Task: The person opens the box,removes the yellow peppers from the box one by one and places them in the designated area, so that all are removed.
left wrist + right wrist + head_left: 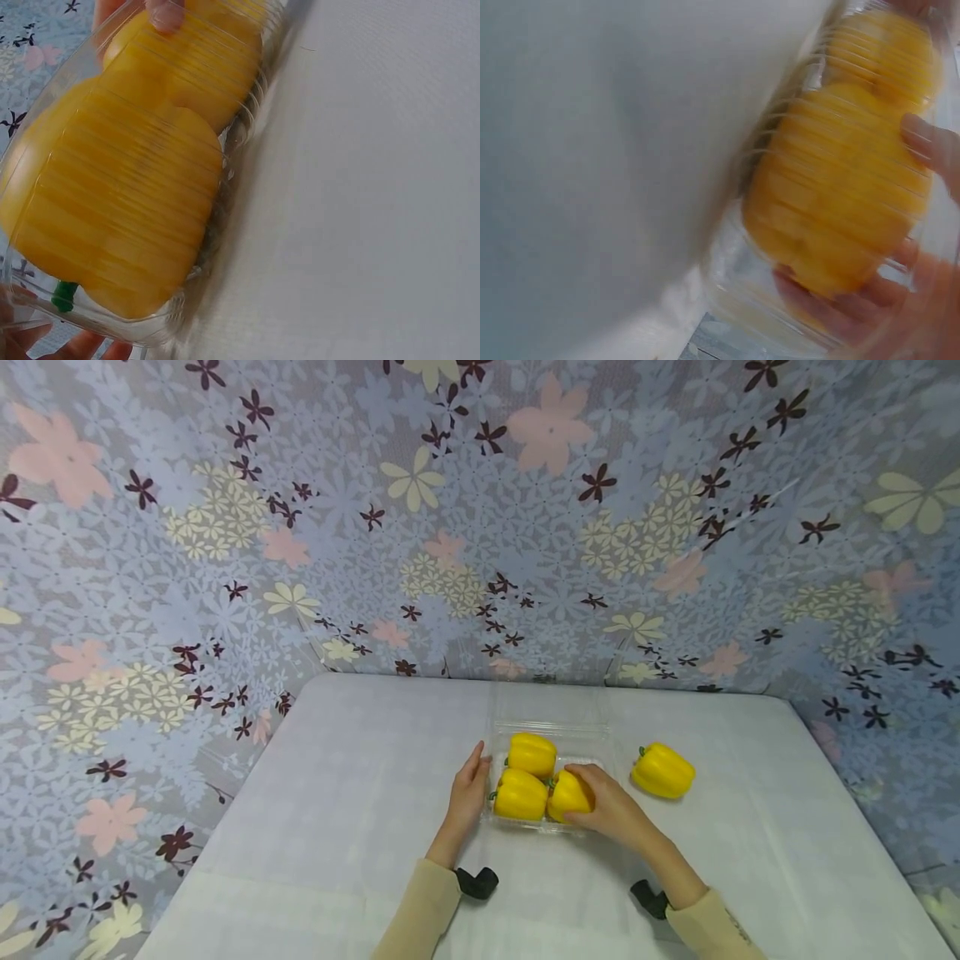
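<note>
A clear plastic container (555, 828) rests on the white table and holds yellow bell peppers. Two of them sit on its left side, a back pepper (532, 754) and a front-left pepper (520, 794) with its green stem to the left. My right hand (609, 802) grips the front-right bell pepper (567, 797) inside the container, thumb on the near side and fingers over the far side. Along the container's left wall lies my left hand (468, 789), its fingers extended against the plastic. The left wrist view shows those fingers (79, 346) beside the ribbed wall.
Another yellow bell pepper (663, 771) lies on the table (360, 793) to the right of the container. The container's transparent lid (551, 703) extends behind it. A flower-patterned cloth (480, 527) hangs past the table's far edge.
</note>
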